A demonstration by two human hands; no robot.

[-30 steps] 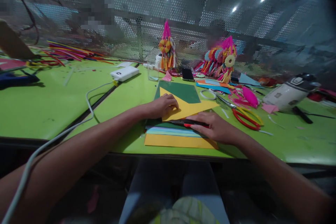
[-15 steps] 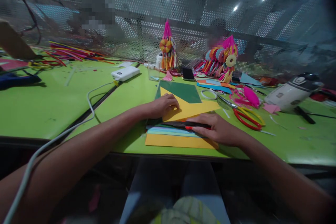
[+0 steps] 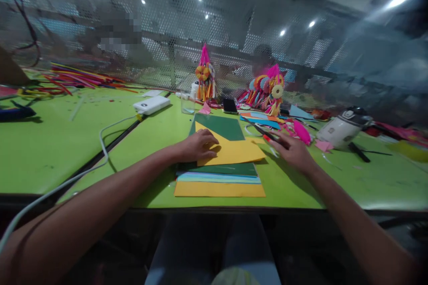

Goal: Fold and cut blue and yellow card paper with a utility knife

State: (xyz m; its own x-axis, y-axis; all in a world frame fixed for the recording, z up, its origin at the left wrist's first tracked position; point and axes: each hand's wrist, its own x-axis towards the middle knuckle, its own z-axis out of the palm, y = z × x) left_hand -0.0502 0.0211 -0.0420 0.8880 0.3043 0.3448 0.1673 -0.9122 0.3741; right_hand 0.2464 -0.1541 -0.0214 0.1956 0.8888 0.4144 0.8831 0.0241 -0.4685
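Observation:
A stack of coloured paper sheets (image 3: 219, 182) lies on the green table (image 3: 67, 142) near its front edge, orange at the bottom, dark green on top. A folded yellow sheet (image 3: 234, 151) rests across the stack. My left hand (image 3: 195, 146) lies on the yellow sheet's left part, fingers pressed flat on it. My right hand (image 3: 292, 151) is off the stack, to its right, closed around a black cutter knife with a red tip (image 3: 265, 136) that points back and left over the table.
A white power bank (image 3: 151, 104) with a cable, a clear glass (image 3: 187, 103) and a dark phone (image 3: 229, 105) stand behind the stack. Colourful paper ornaments (image 3: 267, 89) and a white appliance (image 3: 341, 127) sit at the right. Coloured sticks (image 3: 76, 75) lie far left. A mesh wall backs the table.
My right hand has lifted the cutter off the front of the yellow sheet and carried it right and back, off the stack. My left hand stays put. The camera has tilted upward.

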